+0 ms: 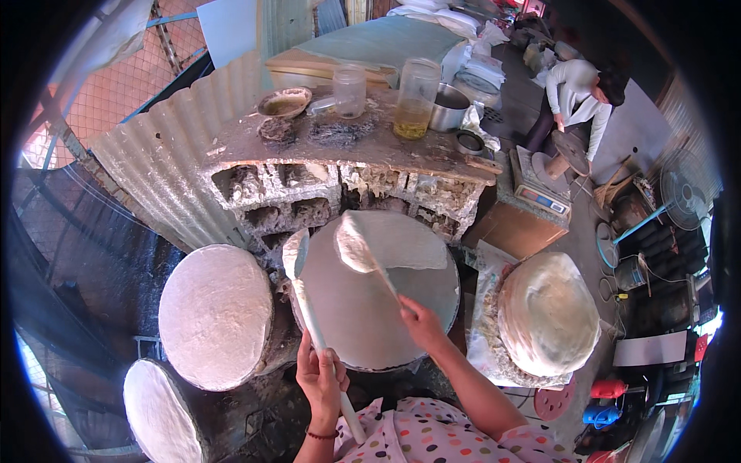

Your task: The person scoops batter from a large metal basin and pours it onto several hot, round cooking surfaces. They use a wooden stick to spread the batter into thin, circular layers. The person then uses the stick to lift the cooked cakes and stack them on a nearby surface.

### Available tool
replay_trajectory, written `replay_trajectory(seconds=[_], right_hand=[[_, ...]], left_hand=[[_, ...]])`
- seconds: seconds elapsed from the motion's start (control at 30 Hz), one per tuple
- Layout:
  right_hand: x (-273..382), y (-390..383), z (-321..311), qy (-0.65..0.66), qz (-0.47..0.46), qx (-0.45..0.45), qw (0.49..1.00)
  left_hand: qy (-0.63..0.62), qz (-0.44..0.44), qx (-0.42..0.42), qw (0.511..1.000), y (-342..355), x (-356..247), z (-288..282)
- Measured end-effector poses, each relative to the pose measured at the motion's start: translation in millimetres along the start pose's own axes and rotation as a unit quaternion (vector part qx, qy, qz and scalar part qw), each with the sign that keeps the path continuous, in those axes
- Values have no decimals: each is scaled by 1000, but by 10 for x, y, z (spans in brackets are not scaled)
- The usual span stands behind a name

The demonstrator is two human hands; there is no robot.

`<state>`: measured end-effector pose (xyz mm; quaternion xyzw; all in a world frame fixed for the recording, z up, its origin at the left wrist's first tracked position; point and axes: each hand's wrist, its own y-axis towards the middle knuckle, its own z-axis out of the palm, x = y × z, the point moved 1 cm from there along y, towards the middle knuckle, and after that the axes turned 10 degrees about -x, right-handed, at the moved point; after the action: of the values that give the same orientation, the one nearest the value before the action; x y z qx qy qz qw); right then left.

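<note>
At the centre, a round, flat disc (347,316), smooth and dull grey. Over its far part, a thin, pale film (417,245), nearly straight along the near edge. At the left end of the film, an oval, whitish paddle (355,248), too unclear to tell as touching or just above; its slim handle gripped in the closed right hand (422,324). Along the disc's left side, a long, pale stick (307,305) with a broad, crusted head, clasped in the curled left hand (320,378). To the right, a rumpled, layered, off-white stack (548,316), dented in the middle. To the left, a chalky, grainy round (216,316) and a tilted cover (160,413). Beyond, crumbling hollow blocks (285,202) under a rough brown counter (231,144), with a clear jar (417,100) of yellow liquid on top.
</note>
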<state>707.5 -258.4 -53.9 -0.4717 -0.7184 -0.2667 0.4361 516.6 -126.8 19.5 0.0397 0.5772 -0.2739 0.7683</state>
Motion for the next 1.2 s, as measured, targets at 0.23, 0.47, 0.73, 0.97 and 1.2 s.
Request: replay_trajectory(seconds=[0.23,0.47,0.73,0.97,1.2], right_hand=[[29,-1,-456,-125,-87,-59,987],[-72,472,-212,-48,-76,40,995],[108,187,-440,-103,-127,7,987],[-9,656,-110,-26,-161,116,980],[189,343,-502,-164,-167,71,970]], left_hand=[[-8,-3,-25,1000,-51,-35,-106],[-16,3,-61,998,-103,-60,-196],[-32,-1,-78,996,-179,-87,-382],[-34,-10,-83,996,-176,-68,-503],[-43,-14,-114,992,-265,-8,-537]])
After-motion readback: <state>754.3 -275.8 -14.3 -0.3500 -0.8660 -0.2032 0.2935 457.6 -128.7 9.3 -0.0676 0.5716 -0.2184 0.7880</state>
